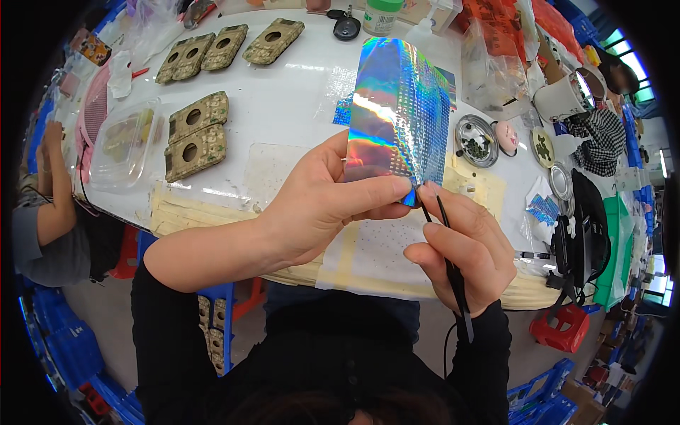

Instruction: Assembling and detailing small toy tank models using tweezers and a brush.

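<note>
Over the table's front part, my left hand (319, 188) is closed on a shiny holographic sticker sheet (386, 106), its thumb pressed across the bottom edge. Rows of small cut shapes cover the sheet's right part, which bends slightly. My right hand (471, 248) grips black tweezers (453, 276), and their tips meet the lower edge of the sheet close to my left thumb. Fingertips of both hands nearly touch there. Whether a sticker sits between the tips is too small to tell. To the left lie several camouflage-patterned plastic hull pieces (196, 117) with round holes.
A metal dish (476, 142) of small dark parts stands to the right, beside a pink round item (506, 137). Further right are a white mug (564, 98) and a black bag (589, 219). A clear plastic box (127, 145) is at left, near another person's arm (58, 191).
</note>
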